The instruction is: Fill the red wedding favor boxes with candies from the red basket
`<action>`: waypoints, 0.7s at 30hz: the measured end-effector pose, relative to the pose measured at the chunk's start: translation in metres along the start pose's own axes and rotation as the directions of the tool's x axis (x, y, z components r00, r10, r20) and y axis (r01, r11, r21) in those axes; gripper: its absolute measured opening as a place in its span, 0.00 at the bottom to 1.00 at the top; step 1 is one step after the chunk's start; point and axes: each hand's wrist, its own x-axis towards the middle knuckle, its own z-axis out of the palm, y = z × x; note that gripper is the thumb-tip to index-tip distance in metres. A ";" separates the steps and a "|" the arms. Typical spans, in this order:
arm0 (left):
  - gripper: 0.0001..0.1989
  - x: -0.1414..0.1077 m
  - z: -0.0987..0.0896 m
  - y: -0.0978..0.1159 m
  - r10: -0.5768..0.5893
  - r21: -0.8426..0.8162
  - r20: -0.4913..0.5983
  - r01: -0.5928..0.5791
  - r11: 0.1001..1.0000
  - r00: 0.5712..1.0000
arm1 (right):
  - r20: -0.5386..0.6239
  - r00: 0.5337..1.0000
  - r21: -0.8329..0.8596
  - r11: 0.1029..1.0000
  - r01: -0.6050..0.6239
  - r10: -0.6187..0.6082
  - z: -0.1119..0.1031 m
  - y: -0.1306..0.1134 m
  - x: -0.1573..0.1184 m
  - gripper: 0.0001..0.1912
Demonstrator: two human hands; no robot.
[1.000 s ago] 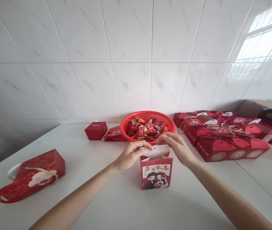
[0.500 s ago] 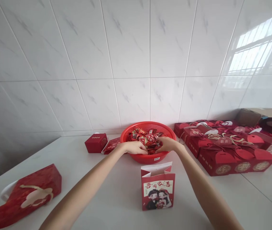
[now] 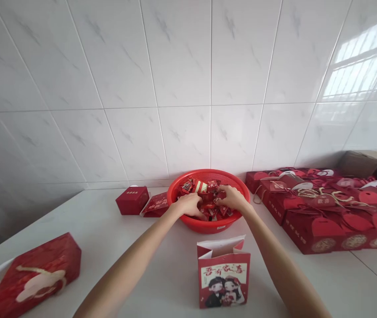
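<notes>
A red plastic basket (image 3: 204, 227) by the wall holds many small wrapped candies (image 3: 213, 185), mostly red. Both my hands are inside it. On the left side of the basket, my left hand (image 3: 190, 205) has thumb and fingers apart, resting among the candies. My right hand (image 3: 232, 198) bends its fingers down over the right side, around a wrapped candy; the fingertips are partly hidden. In front of the basket, between my forearms, an open-topped red paper gift box (image 3: 224, 280) stands upright, with a cartoon bridal couple on its front.
Rows of closed red gift boxes (image 3: 324, 232) with cords stand at the right, a cardboard box (image 3: 357, 165) behind them. Left of the basket are a small red box (image 3: 131, 200) and a flat red packet (image 3: 157, 204). A red box with a tag (image 3: 52, 260) lies at front left.
My hands have shifted among the candies, the left one rising slightly, and the candies between them are rearranged. The view has moved a little closer. The open gift box remains standing.
</notes>
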 end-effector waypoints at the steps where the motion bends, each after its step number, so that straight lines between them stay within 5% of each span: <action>1: 0.23 0.000 0.001 0.000 -0.001 -0.020 -0.004 0.001 1.000 1.000 | -0.039 0.999 0.060 0.998 0.007 -0.005 0.001 0.002 0.001 0.16; 8: 0.08 0.002 0.006 -0.004 0.067 -0.291 -0.127 -0.102 0.951 0.990 | -0.211 0.977 0.491 0.867 0.079 0.031 0.003 0.011 0.008 0.14; 13: 0.12 0.008 0.009 -0.009 -0.009 -0.399 -0.351 -0.140 0.906 0.936 | -0.243 0.968 0.641 0.759 0.116 0.058 0.002 0.010 0.004 0.18; 16: 0.13 0.010 0.012 -0.012 -0.145 -0.592 -0.477 -0.195 0.782 0.867 | -0.250 0.967 0.680 0.721 0.136 0.053 0.002 0.009 0.001 0.19; 21: 0.14 0.008 0.016 -0.014 -0.202 -0.800 -0.428 -0.265 0.539 0.881 | -0.210 0.977 0.710 0.693 0.126 0.037 0.001 0.005 -0.002 0.18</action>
